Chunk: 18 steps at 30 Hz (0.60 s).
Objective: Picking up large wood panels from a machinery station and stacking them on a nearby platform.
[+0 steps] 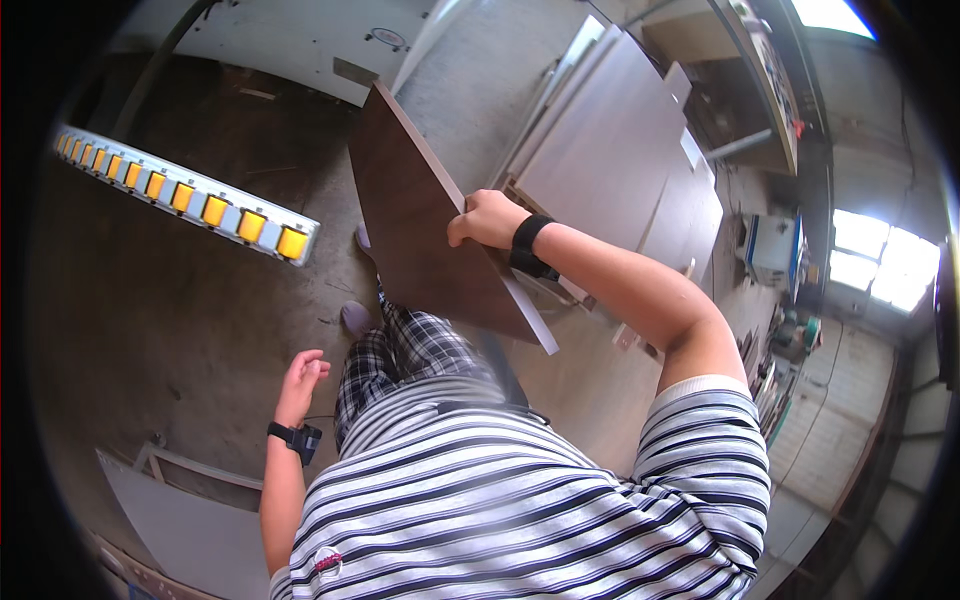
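A dark brown wooden panel (420, 225) stands tilted on edge before my legs, its long narrow edge facing up. My right hand (487, 219) grips that upper edge, the fingers wrapped over it. The panel's far face and the fingertips behind it are hidden. Low on the left, my left hand (304, 377) hangs away from the panel with its fingers loosely curled and apart. Nothing shows in it. Each wrist wears a black band.
A roller rail (190, 196) with yellow and grey rollers juts in from the left. Large brown panels (600, 140) lean in a stack to the right. A white machine (330, 45) stands ahead. Behind my left arm lies a grey board (180, 510). A blue-and-white machine (775, 250) is farther right.
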### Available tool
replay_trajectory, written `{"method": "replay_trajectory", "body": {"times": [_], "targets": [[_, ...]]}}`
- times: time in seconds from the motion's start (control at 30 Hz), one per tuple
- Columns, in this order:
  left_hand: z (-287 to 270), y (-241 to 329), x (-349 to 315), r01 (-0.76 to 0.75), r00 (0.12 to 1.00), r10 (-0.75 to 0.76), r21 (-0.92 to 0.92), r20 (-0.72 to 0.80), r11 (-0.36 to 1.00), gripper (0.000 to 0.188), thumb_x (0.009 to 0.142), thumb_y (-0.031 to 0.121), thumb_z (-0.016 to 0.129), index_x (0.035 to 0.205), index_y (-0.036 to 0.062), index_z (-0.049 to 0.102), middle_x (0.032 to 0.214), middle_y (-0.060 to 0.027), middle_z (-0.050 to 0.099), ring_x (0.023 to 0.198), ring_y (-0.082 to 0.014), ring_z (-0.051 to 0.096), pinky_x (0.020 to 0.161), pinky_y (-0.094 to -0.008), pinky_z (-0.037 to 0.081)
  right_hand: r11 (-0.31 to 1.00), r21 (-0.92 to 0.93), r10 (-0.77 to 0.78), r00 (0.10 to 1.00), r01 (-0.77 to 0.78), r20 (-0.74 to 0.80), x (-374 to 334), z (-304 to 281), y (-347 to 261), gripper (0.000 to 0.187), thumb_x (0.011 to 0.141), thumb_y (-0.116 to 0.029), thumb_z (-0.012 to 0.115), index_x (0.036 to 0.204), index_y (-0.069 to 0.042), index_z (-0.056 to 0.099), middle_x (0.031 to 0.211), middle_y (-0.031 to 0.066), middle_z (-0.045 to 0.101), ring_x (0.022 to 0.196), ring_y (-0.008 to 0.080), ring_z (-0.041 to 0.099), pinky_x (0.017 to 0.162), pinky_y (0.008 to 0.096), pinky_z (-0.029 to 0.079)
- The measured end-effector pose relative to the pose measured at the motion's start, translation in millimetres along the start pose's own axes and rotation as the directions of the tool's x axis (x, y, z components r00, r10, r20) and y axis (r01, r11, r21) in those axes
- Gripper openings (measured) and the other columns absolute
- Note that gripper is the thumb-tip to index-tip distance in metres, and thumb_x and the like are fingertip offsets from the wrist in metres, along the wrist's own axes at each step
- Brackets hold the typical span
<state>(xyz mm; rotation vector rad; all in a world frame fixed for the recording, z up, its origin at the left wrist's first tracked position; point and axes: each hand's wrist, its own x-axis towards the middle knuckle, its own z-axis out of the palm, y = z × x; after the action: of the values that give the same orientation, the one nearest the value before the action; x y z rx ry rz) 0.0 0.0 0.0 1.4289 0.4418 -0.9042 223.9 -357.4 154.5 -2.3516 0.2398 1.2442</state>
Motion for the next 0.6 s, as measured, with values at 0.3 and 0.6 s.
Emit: {"method": "replay_trajectory", "body": {"times": [0.3,0.6], "targets": [[115.7,77.1,-10.1,-0.175,0.742,0.055,0.114,0.668,0.978,0.033,0.091,0.018,0.047,0.119,0.0000,0.047,0.105,-0.0078,0.058,0.101,-0.0140,0.051,0.088,-0.0256,0.039,0.960,0.276,0.083,0.993,-0.056,-0.085,-53.3,30.1,23.2,0.037,0.060,-0.027,0.069,0.076,0.005,0.062,0.076,0.0157,0.061,0.072,0.0252,0.059,0.060,0.0330,0.046],[84.0,53.0,-39.8,-0.240,0.882,0.148,0.154,0.447,0.959,0.034,0.090,0.019,0.049,0.119,0.0010,0.047,0.108,-0.0086,0.057,0.101,-0.0148,0.053,0.088,-0.0268,0.041,0.978,0.203,0.059,0.993,-0.037,-0.104,-9.1,70.3,-14.5,0.028,0.057,-0.024,0.069,0.065,0.002,0.063,0.062,0.0134,0.061,0.059,0.0238,0.061,0.057,0.0316,0.050]]}}
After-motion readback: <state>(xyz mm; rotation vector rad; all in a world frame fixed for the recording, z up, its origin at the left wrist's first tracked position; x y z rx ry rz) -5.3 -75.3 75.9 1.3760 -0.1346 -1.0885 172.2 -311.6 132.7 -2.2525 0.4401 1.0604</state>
